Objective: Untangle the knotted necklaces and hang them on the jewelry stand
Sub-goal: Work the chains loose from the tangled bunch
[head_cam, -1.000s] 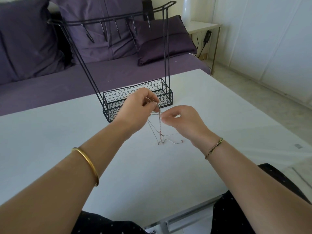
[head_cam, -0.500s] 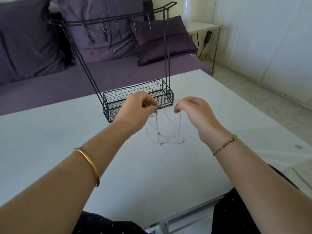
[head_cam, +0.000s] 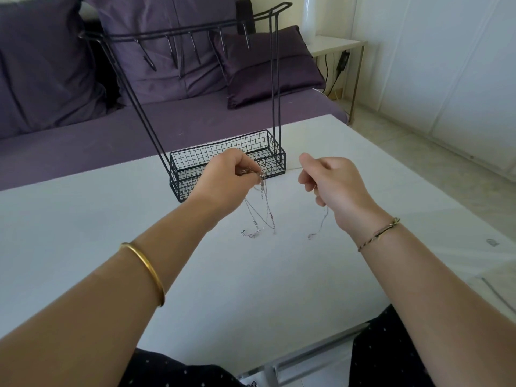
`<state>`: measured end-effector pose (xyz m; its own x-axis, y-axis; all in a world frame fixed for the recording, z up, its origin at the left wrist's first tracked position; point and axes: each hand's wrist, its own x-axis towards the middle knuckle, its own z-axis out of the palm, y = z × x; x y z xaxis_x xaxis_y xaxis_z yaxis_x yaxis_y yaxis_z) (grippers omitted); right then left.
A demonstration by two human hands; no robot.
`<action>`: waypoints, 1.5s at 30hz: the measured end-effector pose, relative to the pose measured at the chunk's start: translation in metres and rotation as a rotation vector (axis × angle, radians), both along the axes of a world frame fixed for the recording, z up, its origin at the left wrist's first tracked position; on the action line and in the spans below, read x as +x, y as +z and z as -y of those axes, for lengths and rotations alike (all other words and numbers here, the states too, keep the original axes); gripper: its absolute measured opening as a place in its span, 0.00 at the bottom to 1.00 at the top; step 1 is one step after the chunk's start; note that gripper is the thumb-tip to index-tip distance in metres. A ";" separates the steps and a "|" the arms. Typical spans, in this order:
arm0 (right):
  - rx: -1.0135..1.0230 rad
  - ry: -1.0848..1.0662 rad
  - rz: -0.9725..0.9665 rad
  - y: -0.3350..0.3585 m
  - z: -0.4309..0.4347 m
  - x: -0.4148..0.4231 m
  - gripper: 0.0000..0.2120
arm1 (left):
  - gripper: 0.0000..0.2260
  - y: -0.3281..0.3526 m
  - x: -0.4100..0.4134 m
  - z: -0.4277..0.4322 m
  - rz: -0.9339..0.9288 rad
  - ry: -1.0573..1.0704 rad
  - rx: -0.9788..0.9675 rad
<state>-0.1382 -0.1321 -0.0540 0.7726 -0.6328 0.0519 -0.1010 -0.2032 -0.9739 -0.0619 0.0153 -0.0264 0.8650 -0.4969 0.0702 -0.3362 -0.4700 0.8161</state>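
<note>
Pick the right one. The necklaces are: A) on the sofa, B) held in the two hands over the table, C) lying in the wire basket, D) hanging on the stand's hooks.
B: the left hand pinches a bunch of chains, the right hand holds one strand, and the stand's hooks are bare.

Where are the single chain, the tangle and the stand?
single chain (head_cam: 324, 220): head view, the hanging stretch below the right hand (head_cam: 332, 185).
tangle (head_cam: 254, 233): head view, its lowest loops, under the left hand (head_cam: 226, 177).
stand (head_cam: 275, 79): head view, its right upright.
</note>
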 end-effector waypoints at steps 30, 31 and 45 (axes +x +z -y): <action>-0.204 0.236 0.129 -0.006 -0.015 0.004 0.05 | 0.12 -0.001 -0.003 0.005 0.000 -0.142 -0.025; -0.181 0.248 0.127 -0.006 -0.015 0.004 0.04 | 0.13 -0.001 -0.003 0.005 0.004 -0.145 -0.020; -0.092 0.246 -0.013 -0.004 -0.013 0.000 0.05 | 0.09 -0.001 -0.002 0.003 -0.099 -0.013 -0.007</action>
<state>-0.1385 -0.1196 -0.0576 0.9036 -0.4189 0.0896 -0.0497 -0.3104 -0.9493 -0.0641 0.0119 -0.0274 0.8611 -0.5083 -0.0116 -0.2603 -0.4603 0.8487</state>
